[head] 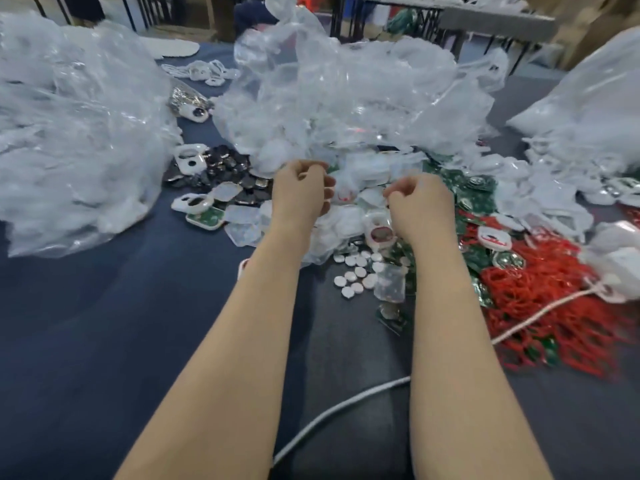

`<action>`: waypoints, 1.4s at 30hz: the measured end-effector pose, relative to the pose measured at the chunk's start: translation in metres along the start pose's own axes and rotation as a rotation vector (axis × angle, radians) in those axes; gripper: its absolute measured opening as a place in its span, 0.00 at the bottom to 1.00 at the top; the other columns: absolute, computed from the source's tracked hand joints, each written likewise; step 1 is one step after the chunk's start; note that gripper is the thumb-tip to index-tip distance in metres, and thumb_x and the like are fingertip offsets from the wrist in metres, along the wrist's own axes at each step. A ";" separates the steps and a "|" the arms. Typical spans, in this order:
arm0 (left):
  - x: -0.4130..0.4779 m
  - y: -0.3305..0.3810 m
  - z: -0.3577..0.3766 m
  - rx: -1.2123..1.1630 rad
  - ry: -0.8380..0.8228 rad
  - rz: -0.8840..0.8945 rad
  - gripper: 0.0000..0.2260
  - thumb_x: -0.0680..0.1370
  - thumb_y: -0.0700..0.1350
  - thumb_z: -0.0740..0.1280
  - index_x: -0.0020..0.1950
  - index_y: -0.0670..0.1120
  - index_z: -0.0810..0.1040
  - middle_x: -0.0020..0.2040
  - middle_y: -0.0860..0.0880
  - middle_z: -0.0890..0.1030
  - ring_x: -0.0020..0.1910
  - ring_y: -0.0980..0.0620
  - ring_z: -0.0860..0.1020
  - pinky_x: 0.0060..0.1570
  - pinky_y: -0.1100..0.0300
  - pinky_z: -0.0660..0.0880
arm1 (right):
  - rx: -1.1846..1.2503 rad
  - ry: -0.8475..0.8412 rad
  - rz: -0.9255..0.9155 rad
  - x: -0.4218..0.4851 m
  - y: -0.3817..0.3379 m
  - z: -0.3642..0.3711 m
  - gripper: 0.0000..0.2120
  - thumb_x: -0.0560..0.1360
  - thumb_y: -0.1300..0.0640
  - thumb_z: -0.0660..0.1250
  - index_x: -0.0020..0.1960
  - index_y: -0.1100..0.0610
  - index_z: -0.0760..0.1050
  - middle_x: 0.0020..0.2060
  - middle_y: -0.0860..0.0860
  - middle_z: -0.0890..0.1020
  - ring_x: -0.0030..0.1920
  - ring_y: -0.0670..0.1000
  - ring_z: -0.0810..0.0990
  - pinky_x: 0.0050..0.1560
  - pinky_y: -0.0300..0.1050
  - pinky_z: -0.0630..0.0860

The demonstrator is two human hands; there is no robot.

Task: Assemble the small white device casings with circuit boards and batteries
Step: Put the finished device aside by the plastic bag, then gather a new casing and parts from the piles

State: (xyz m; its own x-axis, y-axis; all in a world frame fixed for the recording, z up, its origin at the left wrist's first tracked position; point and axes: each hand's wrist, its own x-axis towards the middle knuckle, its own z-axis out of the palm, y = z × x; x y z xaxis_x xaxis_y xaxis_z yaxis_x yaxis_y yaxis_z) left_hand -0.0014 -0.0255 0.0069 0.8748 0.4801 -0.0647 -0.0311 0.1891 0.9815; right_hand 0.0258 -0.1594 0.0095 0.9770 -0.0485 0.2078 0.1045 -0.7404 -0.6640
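Curling over blurred clear bags (346,98), fingers of the left hand (301,192) and right hand (420,202) hide whether they hold anything.

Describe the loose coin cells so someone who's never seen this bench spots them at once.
On the dark blue table, find the gap between the person's two forearms, just below the right hand in the picture. The coin cells lie there, a loose scatter beside a small clear bag. Unlike the green boards and red cords to the right, they are small, flat, silvery-white discs.
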 end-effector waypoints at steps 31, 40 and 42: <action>-0.002 -0.009 -0.001 -0.022 -0.009 0.068 0.06 0.80 0.35 0.60 0.49 0.43 0.76 0.39 0.48 0.78 0.31 0.58 0.77 0.33 0.67 0.78 | 0.213 0.212 -0.040 0.000 0.010 0.011 0.08 0.79 0.57 0.62 0.50 0.59 0.78 0.43 0.51 0.80 0.42 0.48 0.75 0.38 0.34 0.63; 0.000 -0.005 -0.010 -0.141 0.158 0.082 0.07 0.80 0.35 0.58 0.49 0.43 0.74 0.47 0.47 0.77 0.40 0.55 0.79 0.40 0.64 0.78 | 0.481 0.291 0.119 -0.001 0.011 0.009 0.08 0.81 0.60 0.56 0.56 0.56 0.72 0.51 0.51 0.80 0.48 0.51 0.81 0.48 0.44 0.78; 0.003 -0.004 -0.013 -0.203 0.201 0.077 0.07 0.80 0.35 0.58 0.48 0.44 0.73 0.46 0.47 0.77 0.40 0.54 0.78 0.40 0.64 0.77 | 0.349 0.188 0.073 -0.001 0.012 0.011 0.12 0.80 0.62 0.56 0.61 0.56 0.74 0.56 0.49 0.78 0.48 0.45 0.76 0.45 0.30 0.71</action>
State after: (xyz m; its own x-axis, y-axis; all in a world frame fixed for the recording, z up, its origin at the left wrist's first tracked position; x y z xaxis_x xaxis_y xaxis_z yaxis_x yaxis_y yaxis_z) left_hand -0.0051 -0.0135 0.0006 0.7533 0.6561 -0.0457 -0.2078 0.3034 0.9299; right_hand 0.0277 -0.1613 -0.0064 0.9364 -0.2387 0.2572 0.1242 -0.4601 -0.8791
